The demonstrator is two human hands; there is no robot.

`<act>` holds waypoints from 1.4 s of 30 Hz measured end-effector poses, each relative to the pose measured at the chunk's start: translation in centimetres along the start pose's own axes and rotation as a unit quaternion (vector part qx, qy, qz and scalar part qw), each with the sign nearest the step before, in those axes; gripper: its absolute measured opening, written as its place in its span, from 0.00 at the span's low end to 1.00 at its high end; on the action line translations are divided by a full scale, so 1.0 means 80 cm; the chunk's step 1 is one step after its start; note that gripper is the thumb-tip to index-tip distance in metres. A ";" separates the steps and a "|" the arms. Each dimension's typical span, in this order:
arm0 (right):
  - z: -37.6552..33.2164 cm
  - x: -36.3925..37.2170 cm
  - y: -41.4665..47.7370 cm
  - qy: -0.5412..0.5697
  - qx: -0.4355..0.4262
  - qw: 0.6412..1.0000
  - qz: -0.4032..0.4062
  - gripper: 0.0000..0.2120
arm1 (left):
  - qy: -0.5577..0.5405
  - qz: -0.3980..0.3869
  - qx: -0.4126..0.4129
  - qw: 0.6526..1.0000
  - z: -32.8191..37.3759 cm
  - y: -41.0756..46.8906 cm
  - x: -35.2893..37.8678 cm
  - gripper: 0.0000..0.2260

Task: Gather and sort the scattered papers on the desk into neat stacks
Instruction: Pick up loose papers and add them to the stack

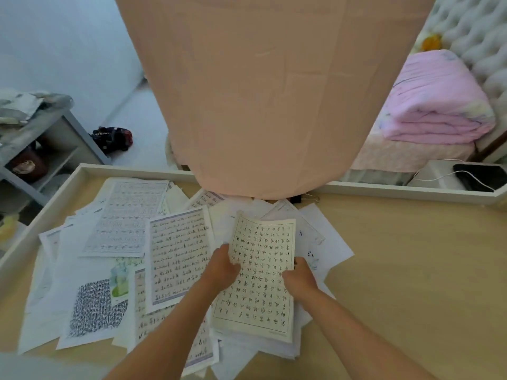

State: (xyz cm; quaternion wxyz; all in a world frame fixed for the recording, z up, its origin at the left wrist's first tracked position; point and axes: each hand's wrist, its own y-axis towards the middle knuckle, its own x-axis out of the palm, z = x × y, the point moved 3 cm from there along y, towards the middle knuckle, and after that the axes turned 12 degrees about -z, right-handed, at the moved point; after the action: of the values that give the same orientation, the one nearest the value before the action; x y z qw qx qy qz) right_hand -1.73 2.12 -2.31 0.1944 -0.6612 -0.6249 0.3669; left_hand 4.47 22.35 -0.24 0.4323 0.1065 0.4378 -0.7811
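1. Two hands are in view, and both are on the same sheet. The left hand [223, 266] pinches the left edge of the cream sheet [260, 292] with its thumb on top. The right hand [299, 278] grips the right edge, with its fingers curled round it.
2. The one cream sheet bears a ruled grid of handwritten characters. It is held over the near middle of the heap, and its far end curls up a little.
3. The scattered papers [68, 270] overlap in a loose heap across the left and middle of the desk [411, 270]. They are too layered to count exactly.
4. Four of them stand out:
   - one lined sheet with a purple border [178, 259], just left of the left hand
   - one pale printed sheet [126, 218], farther left
   - one sheet with a dense black block of script [96, 308], near left
   - one small coloured card [119, 281], touching that sheet's far right corner
5. The desk has a light wood top, and one white raised rim [397, 189] runs along its far and left sides.
6. Beyond the desk are:
   - one peach cloth [260, 91], hanging at centre
   - one folded pink quilt [436, 105], far right
   - one grey shelf unit [41, 138], far left
   - one dark bag [113, 138] on the floor between the shelf unit and the cloth
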 end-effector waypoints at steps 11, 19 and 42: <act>0.026 0.024 -0.003 0.040 0.160 0.978 0.125 0.33 | 0.013 -0.033 -0.052 0.998 -0.031 0.032 0.010 0.35; 0.018 0.023 0.006 0.073 0.192 0.976 0.073 0.28 | 0.046 -0.043 -0.015 0.998 -0.046 0.036 0.009 0.38; -0.030 -0.128 -0.123 0.147 -0.190 0.962 0.133 0.24 | -0.363 -0.057 0.169 0.915 0.137 -0.024 0.006 0.15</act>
State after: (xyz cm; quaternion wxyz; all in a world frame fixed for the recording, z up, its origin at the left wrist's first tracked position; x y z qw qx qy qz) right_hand -6.17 -5.87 8.80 0.1050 -0.8095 -0.5543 0.1629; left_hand 5.01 14.04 7.17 0.4918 -0.1375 0.1176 -0.8517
